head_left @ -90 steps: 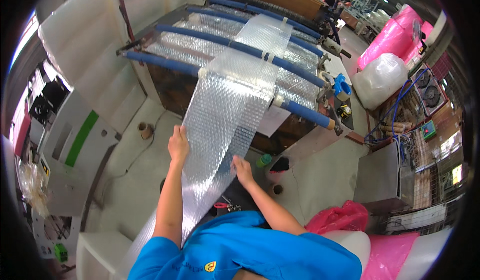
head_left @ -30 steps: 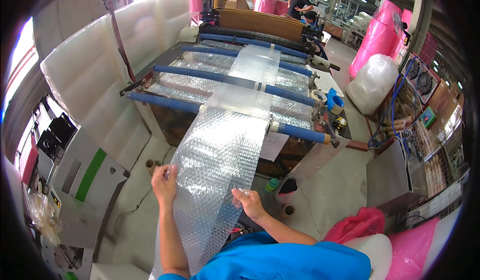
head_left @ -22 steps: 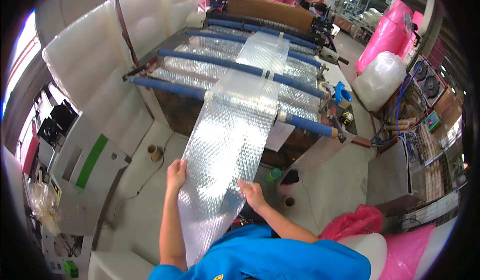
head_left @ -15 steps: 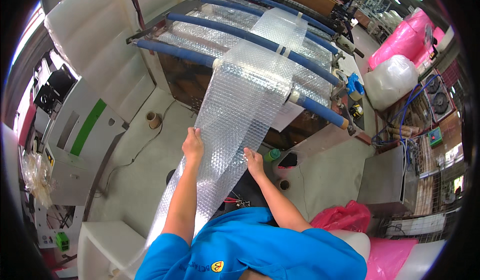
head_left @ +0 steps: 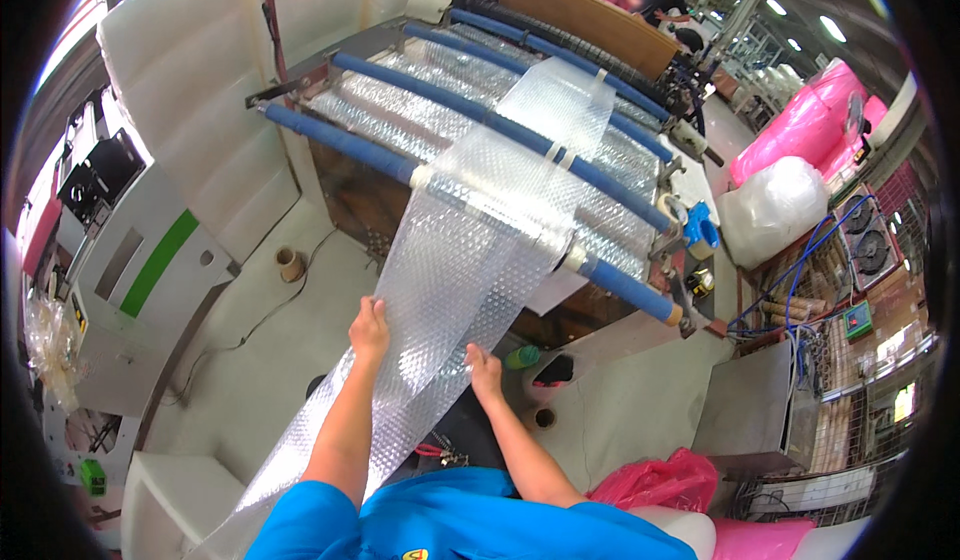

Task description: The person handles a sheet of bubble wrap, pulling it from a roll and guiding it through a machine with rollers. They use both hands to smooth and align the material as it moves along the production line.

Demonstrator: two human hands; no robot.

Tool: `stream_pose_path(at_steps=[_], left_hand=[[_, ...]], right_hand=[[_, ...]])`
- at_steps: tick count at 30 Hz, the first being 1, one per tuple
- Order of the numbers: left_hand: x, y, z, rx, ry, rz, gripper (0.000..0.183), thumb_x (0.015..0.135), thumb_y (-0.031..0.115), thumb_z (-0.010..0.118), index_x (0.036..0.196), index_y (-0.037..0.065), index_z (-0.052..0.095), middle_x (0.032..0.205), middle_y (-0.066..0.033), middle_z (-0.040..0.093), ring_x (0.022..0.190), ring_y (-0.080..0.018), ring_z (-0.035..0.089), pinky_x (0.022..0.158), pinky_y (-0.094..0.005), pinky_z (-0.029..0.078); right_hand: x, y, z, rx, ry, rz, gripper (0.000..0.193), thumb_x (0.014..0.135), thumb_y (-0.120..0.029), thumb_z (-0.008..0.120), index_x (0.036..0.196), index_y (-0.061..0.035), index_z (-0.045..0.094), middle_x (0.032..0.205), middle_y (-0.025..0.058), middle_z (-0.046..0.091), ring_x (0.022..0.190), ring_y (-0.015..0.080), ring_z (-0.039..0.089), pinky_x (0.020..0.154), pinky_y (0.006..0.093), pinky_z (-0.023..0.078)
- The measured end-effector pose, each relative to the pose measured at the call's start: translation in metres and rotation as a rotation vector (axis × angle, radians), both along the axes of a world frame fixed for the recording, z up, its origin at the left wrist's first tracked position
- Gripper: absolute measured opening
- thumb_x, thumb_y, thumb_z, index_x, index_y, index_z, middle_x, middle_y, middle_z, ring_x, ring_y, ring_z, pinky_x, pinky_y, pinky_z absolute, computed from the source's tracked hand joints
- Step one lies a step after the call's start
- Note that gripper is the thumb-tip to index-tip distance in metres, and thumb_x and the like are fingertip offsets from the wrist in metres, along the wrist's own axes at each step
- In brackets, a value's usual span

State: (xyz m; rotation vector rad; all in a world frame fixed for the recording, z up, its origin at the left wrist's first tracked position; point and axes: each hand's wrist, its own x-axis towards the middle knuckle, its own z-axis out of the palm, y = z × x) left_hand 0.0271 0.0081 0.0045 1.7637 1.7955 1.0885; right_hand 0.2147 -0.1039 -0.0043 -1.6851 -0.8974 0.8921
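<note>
— So, where do the hands sit on the bubble wrap sheet?

— One on each long edge. The left hand closes its fingers on the left edge, thumb on top. The right hand pinches the right edge, a little lower down the sheet. Both are closed on the plastic, and the sheet stretches between them.

— And where does the sheet run?

— It comes over the rear blue roller, crosses the front blue roller at the machine's near edge, then slopes down toward the person and passes between the forearms, trailing off to the lower left beside the blue shirt.

— How much room is there at the sides?

— To the left of the sheet the pale floor lies open, with only a small cardboard tape core and a thin cable on it. Farther left stands a grey cabinet with a green stripe. To the right it is tighter: a green bottle and another tape core lie just beside the right hand, under the machine's front edge.

— Anything past the roller's right end?

— A blue tape roll sits by that end, and a big clear plastic bag with pink bags behind it. A crumpled pink bag lies near the right elbow.
</note>
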Motion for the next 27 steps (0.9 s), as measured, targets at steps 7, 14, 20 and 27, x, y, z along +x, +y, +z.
stream_pose_path(at_steps=[7, 14, 20, 27], left_hand=[[0.002, 0.005, -0.003, 0.029, -0.015, -0.005, 0.03, 0.087, 0.035, 0.034, 0.096, 0.007, 0.043, 0.078, -0.0201, 0.056, 0.072, -0.0401, 0.053, 0.06, -0.0459, 0.039], [0.0, 0.003, 0.001, -0.042, -0.024, -0.029, 0.03, 0.088, 0.034, 0.033, 0.094, 0.006, 0.043, 0.077, -0.0204, 0.056, 0.073, -0.0404, 0.052, 0.061, -0.0456, 0.039], [-0.008, -0.006, 0.003, -0.088, -0.03, -0.059, 0.029, 0.088, 0.033, 0.033, 0.094, 0.007, 0.043, 0.078, -0.0202, 0.056, 0.074, -0.0401, 0.052, 0.062, -0.0453, 0.04], [-0.002, 0.015, 0.034, -0.034, -0.108, -0.101, 0.028, 0.087, 0.035, 0.034, 0.094, 0.01, 0.043, 0.078, -0.0214, 0.056, 0.076, -0.0402, 0.052, 0.064, -0.0463, 0.04]], right_hand=[[0.0, 0.004, -0.01, 0.053, 0.049, -0.032, 0.048, 0.077, -0.049, 0.051, 0.061, -0.0035, 0.054, 0.053, -0.0015, 0.047, 0.053, 0.0071, 0.044, 0.05, 0.0228, 0.035], [-0.001, 0.002, -0.015, 0.046, 0.092, -0.037, 0.047, 0.077, -0.048, 0.052, 0.066, -0.0025, 0.056, 0.056, -0.0016, 0.048, 0.055, 0.0075, 0.044, 0.052, 0.0228, 0.036], [-0.003, -0.005, -0.01, -0.064, 0.065, 0.004, 0.047, 0.078, -0.046, 0.052, 0.085, -0.0006, 0.061, 0.067, 0.0017, 0.055, 0.064, 0.0088, 0.048, 0.06, 0.0234, 0.039], [0.008, 0.01, 0.012, 0.124, -0.018, 0.04, 0.04, 0.082, -0.037, 0.049, 0.067, -0.0015, 0.058, 0.062, 0.002, 0.052, 0.062, 0.0098, 0.046, 0.061, 0.0257, 0.038]])
